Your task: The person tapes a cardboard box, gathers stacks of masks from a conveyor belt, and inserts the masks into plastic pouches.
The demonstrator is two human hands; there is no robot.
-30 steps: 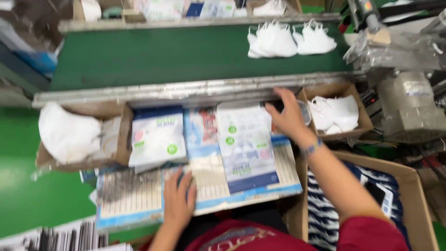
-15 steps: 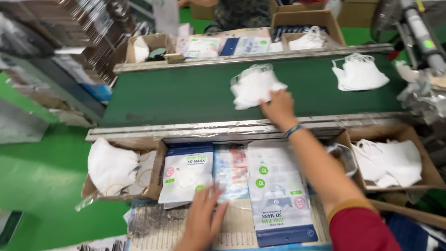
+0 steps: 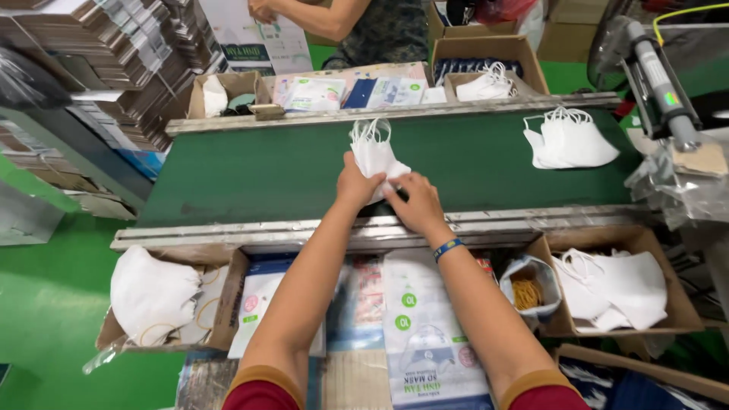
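Observation:
Both my hands meet over the green conveyor belt (image 3: 250, 171). My left hand (image 3: 355, 184) and my right hand (image 3: 415, 203) together grip a small stack of white face masks (image 3: 373, 152), its ear loops sticking up. A second stack of white masks (image 3: 568, 140) lies further right on the belt. Below my arms, on the near side of the belt's metal rail, lie printed mask pouches (image 3: 427, 334).
A cardboard box of white masks (image 3: 615, 285) and a small bag of rubber bands (image 3: 526, 288) sit at right, another box with masks (image 3: 156, 296) at left. Across the belt a person (image 3: 357, 23) handles a pouch beside more boxes. A machine (image 3: 661, 76) stands at far right.
My right hand reached from the pouches to the belt and took the mask stack. My left hand has come up from the pouches and joined it on the stack.

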